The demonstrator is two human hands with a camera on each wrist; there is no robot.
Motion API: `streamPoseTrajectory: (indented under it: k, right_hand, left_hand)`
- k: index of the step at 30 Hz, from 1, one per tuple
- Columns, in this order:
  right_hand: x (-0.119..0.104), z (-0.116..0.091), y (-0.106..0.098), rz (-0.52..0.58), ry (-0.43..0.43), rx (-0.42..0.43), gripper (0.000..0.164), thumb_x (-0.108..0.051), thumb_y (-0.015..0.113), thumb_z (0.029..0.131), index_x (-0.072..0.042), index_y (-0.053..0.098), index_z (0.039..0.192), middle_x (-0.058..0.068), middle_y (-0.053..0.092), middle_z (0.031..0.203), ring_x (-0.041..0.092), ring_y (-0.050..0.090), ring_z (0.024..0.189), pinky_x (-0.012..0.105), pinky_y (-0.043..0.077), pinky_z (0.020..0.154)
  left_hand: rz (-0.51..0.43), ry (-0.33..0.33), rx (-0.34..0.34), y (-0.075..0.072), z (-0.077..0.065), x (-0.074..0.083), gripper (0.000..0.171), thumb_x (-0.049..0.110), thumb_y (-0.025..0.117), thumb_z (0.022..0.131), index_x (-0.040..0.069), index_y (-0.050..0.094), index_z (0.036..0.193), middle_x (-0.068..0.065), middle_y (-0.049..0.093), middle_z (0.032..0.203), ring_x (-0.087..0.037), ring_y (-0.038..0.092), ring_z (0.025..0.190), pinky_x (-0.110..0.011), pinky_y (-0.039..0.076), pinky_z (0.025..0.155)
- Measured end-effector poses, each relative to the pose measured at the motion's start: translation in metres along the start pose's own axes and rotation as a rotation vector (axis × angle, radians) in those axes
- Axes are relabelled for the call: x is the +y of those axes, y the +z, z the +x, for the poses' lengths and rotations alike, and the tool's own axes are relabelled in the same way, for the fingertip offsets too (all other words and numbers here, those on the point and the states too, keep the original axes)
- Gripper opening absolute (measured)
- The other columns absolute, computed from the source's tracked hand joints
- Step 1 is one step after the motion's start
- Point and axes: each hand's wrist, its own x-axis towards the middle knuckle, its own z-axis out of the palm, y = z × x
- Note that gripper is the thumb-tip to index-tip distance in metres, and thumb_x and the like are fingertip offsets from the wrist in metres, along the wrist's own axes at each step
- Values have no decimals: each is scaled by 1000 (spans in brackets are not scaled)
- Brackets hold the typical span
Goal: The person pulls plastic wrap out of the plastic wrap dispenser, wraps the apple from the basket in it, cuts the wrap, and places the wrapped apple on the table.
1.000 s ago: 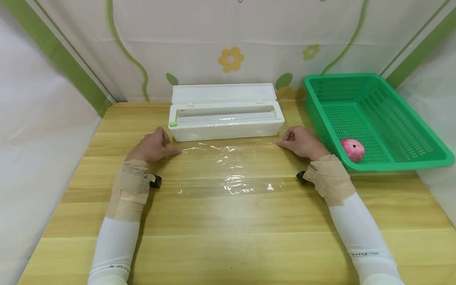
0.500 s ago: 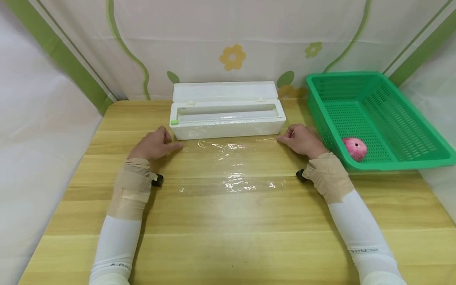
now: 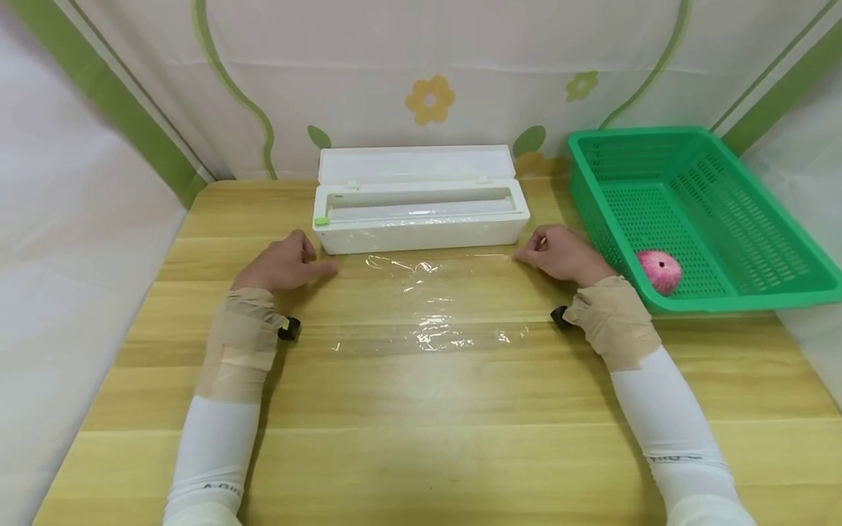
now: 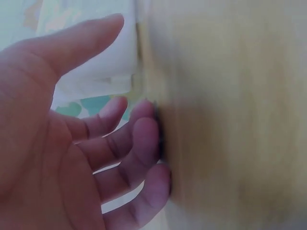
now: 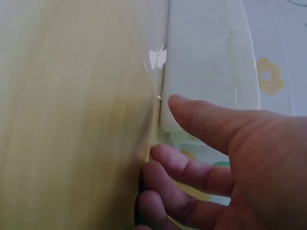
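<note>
A sheet of clear plastic wrap [image 3: 430, 321] lies on the wooden table in front of a white cling film box [image 3: 421, 237]. The box lid [image 3: 417, 165] is tipped back, and a film roll [image 3: 421, 210] shows inside. By the box's left front corner is my left hand [image 3: 284, 264], its thumb pointing at the wrap's left edge. My right hand [image 3: 558, 253] is by the right front corner, its thumb near the wrap's right edge. In both wrist views the thumb stands apart from loosely bent fingers, which touch the table. Neither hand visibly grips anything.
A green plastic basket [image 3: 601, 241] stands at the right rear of the table, holding a pink round fruit-like item [image 3: 660, 272]. A small green tab [image 3: 321, 220] sits at the box's left end. Behind hangs a flower-printed cloth [image 3: 368, 80].
Both hands have stayed almost in place beside the wrap. The whole scene sits slightly higher in the head view, so the camera has tilted a little. The wrap's glints have shifted slightly.
</note>
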Motion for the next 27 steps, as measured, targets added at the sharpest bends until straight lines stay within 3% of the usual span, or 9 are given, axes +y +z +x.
streamPoseTrajectory:
  k: [6,11,17,21,23,27]
  right_hand:
    - [-3,0,5,-118,124,118,48,-62,59,85,-14,58,85,2,57,79,21,52,70,35,40,58]
    - [-1,0,7,-154,182,148,50,-66,56,84,-16,58,83,2,57,77,22,51,69,36,38,57]
    - [-5,-2,3,-167,178,143,38,-50,56,91,-13,59,82,4,57,77,24,52,71,36,39,59]
    - [-17,-8,0,-209,143,90,27,-37,55,93,-11,60,87,6,59,85,25,53,79,36,41,65]
    - [-28,-14,-3,-209,114,61,26,-36,55,93,-10,61,91,6,60,90,26,53,83,36,41,68]
    - [-52,-40,-16,-153,50,67,33,-46,55,93,-14,63,96,3,61,93,22,54,86,36,42,71]
  left_hand:
    - [35,-9,44,3,6,4,59,57,57,89,4,40,110,-11,49,93,-26,47,81,-35,40,68]
    - [67,-14,70,6,9,4,54,54,56,91,4,42,108,-11,50,90,-24,47,77,-35,40,65]
    - [55,8,72,5,8,2,50,49,57,92,4,43,108,-11,51,92,-24,48,79,-35,41,67]
    - [6,53,71,-1,3,-5,43,39,61,93,4,43,111,-11,53,96,-24,50,82,-36,42,68]
    - [-33,88,98,-5,1,-7,41,31,62,93,3,42,115,-11,55,97,-25,52,83,-37,43,69]
    - [-134,180,222,-7,5,-5,42,21,64,91,6,41,123,-10,55,102,-24,55,91,-37,45,76]
